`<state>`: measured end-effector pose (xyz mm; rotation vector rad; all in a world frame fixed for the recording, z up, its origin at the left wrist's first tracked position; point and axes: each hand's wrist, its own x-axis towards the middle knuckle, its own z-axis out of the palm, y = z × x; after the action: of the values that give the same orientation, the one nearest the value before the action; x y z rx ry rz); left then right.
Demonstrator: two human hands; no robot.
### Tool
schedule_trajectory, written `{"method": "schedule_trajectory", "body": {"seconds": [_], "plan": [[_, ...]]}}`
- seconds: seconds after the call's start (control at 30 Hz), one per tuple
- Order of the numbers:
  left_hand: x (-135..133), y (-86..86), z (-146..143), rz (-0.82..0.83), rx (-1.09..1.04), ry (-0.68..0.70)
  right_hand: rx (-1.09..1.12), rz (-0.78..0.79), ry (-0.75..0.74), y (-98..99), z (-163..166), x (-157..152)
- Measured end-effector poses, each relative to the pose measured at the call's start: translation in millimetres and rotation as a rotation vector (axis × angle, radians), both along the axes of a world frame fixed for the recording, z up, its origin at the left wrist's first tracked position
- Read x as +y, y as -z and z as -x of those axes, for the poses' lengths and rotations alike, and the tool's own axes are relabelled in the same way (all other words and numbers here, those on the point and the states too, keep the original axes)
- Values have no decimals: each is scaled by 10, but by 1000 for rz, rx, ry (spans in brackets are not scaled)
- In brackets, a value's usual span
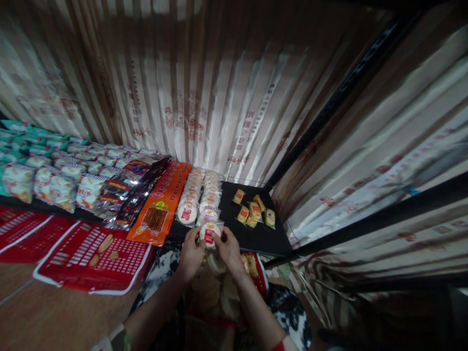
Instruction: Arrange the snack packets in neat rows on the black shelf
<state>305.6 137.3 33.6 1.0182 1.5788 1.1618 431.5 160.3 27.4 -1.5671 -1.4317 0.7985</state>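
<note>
Between my two hands is a round white rice cracker in a clear wrapper with a red label. My left hand grips its left edge, and my right hand grips its right edge. It is at the front end of a row of similar wrapped crackers on the black shelf. A second row of wrapped crackers lies just to the left. Below my forearms, partly hidden, a red basket holds more round packs and some yellow ones.
Small yellow snack packs lie loosely on the shelf's right part. Left of the crackers are an orange snack bag, dark silver packs and white snack bags. A red basket stands on the floor; a black post rises at right.
</note>
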Motion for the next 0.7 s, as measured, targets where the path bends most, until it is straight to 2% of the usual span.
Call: {"method": "schedule_trajectory", "body": {"seconds": [0.13, 0.33, 0.5, 0.7], "plan": [[113, 85, -12, -20, 217, 16, -168, -96, 72, 24, 63, 144], [241, 119, -48, 34, 163, 73, -203, 29, 76, 58, 93, 251], [365, 145, -120, 19, 98, 57, -120, -13, 90, 106, 55, 367], [380, 198, -178, -70, 276, 42, -120, -120, 164, 201, 81, 480]]}}
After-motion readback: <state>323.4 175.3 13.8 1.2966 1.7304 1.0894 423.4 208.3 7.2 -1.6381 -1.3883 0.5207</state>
